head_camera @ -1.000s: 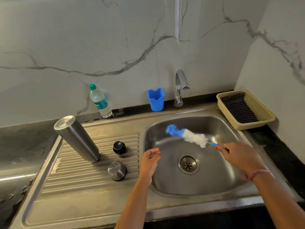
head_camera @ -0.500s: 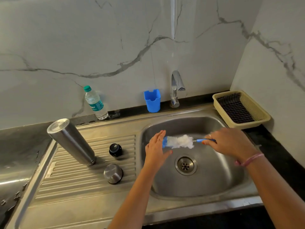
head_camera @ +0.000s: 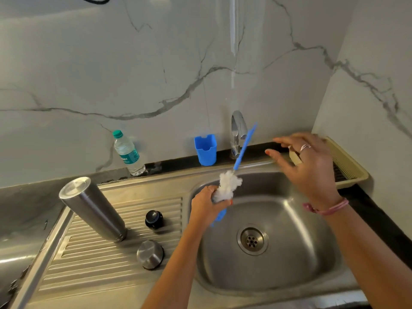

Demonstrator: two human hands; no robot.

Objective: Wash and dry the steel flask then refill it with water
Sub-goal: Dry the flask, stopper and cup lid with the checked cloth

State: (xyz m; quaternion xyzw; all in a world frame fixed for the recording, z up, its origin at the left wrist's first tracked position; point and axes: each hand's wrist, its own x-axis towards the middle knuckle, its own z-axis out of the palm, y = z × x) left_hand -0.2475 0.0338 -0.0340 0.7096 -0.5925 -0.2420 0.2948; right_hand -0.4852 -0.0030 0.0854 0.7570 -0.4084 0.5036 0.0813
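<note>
Soft, even light fills the scene, moderately bright with a slightly greenish cast. A pale vertical streak of glare runs down the marble wall (head_camera: 156,63) above the tap (head_camera: 238,130). The steel sink (head_camera: 312,253) carries broad, diffuse highlights on its right inner wall, and the flask (head_camera: 93,208) shows a bright band along its side. Shadows are faint; the darkest patch lies over the counter (head_camera: 20,210) at its left edge. The right hand (head_camera: 310,161) is smeared by motion blur, fingertips especially, and the blue brush handle (head_camera: 244,146) is slightly soft. Wide-angle distortion bends straight lines near the frame edges.
</note>
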